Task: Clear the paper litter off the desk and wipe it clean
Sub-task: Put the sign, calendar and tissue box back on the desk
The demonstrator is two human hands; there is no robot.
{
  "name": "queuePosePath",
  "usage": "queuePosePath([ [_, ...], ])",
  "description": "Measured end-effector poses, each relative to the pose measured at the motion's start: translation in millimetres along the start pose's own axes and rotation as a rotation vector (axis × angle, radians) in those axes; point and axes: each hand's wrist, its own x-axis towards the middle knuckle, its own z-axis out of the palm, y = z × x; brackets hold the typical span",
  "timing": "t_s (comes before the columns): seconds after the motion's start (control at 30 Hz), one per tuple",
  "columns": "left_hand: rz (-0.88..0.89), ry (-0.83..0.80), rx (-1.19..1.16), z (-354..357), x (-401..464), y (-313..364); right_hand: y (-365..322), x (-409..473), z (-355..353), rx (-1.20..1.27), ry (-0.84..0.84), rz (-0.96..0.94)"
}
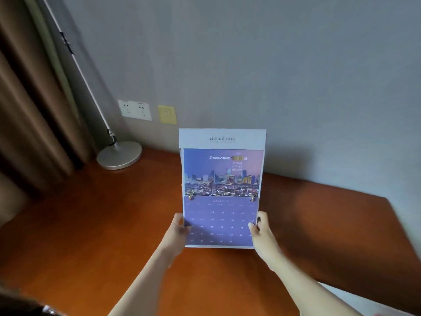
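Each grip pinches a lower side edge of the calendar (222, 190), left hand (178, 230) and right hand (259, 229) level; it stands upright above the surface (91, 224), long axis rising away from both hands toward the wall.

I see a floor lamp's round metal base (119, 155) at ten o'clock, its thin pole (78, 65) leaning up toward eleven. A brown curtain (27, 106) hangs at nine o'clock, and on the grey wall (273, 65) near the middle sit a white double socket (134, 109) and a yellow plate (167, 114).
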Motion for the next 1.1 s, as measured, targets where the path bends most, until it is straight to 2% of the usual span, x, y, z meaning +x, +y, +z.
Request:
queuePosePath([
  [0.27,0.053,-0.213,-0.027,22.8,70.3,16.8,20.9,29.5,-7.5,-0.014,0.1,0.116],
  [0.47,0.101,-0.333,0.072,27.2,124.3,25.3,18.1,58.7,0.4,-0.027,0.155,0.257],
  [0.8,0.113,-0.316,0.174,48.4,179.4,32.3,21.6,100.0,4.4,0.155,0.264,0.287],
  [1.1,0.12,-0.274,0.189,51.5,201.1,36.8,13.0,125.2,4.0,0.193,0.329,0.233],
])
